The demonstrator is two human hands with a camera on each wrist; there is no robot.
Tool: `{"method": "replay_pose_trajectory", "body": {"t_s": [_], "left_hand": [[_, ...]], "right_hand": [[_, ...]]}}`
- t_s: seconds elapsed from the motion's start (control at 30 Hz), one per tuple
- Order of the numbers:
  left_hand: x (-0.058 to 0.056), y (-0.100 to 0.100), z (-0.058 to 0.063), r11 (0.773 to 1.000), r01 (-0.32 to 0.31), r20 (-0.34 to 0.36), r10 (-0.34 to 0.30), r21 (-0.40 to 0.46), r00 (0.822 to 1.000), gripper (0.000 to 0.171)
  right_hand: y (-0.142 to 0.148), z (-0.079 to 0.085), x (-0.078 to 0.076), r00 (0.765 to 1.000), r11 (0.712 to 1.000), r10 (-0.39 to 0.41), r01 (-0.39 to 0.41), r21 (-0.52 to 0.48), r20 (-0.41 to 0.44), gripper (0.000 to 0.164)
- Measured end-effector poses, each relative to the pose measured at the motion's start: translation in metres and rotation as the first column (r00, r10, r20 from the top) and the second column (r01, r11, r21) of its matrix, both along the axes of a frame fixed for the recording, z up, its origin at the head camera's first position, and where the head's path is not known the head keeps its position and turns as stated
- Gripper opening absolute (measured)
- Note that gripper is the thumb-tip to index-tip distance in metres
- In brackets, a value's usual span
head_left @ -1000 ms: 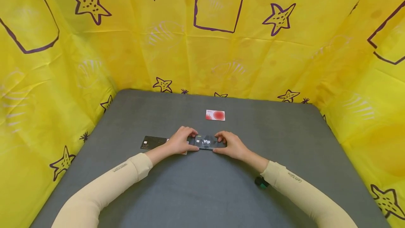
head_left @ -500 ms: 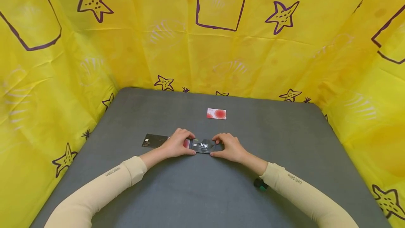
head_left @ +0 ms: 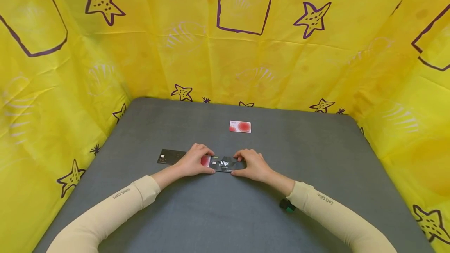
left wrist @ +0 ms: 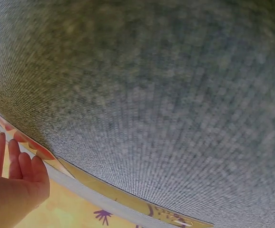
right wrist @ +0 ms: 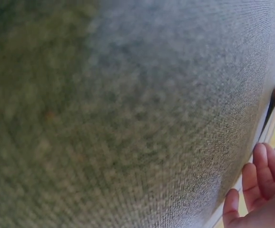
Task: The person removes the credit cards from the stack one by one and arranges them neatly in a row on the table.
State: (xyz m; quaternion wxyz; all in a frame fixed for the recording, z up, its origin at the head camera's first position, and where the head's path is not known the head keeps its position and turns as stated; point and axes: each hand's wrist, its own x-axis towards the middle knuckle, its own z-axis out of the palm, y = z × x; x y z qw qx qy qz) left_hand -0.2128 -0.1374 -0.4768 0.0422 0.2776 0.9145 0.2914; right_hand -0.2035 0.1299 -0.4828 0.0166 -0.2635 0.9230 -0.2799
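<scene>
In the head view, a black card with "Vip" in white (head_left: 224, 163) lies flat on the grey table, gripped between both hands. My left hand (head_left: 190, 162) pinches its left end, thumb on the near edge and fingers on the far edge. At the right end my right hand (head_left: 254, 165) holds it the same way. Against its left side, partly hidden by the left hand, is a red and white card (head_left: 205, 161). Farther left lies another black VIP card (head_left: 170, 156). Left fingertips also appear beside the red card (left wrist: 35, 146) in the left wrist view.
Beyond the hands, a white card with red circles (head_left: 240, 126) lies on the grey table (head_left: 225, 214). Yellow curtains (head_left: 253, 54) with starfish drawings stand round its back and sides. A dark band (head_left: 288, 205) shows at the right wrist.
Both hands have shifted left and slightly nearer, bringing the Vip card with them. More of the red card beside the left hand shows now. The view has tilted a little.
</scene>
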Motion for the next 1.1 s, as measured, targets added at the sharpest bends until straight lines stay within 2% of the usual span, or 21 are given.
{"method": "replay_pose_trajectory", "body": {"t_s": [0.57, 0.83, 1.1], "left_hand": [[-0.0003, -0.0017, -0.0021, 1.0, 0.011, 0.0, -0.011, 0.015, 1.0, 0.051], [0.0004, -0.001, -0.0011, 1.0, -0.005, 0.031, 0.005, 0.012, 1.0, 0.051], [-0.0001, -0.0007, -0.0017, 1.0, 0.002, 0.016, -0.002, 0.015, 1.0, 0.051]], "right_hand": [[-0.0019, 0.0028, 0.0022, 1.0, 1.0, -0.005, 0.005, 0.014, 0.002, 0.051], [-0.0012, 0.0032, 0.0025, 1.0, 1.0, -0.001, 0.001, 0.007, 0.004, 0.051], [-0.0002, 0.0012, 0.0016, 1.0, 1.0, -0.002, 0.002, 0.002, -0.004, 0.052]]}}
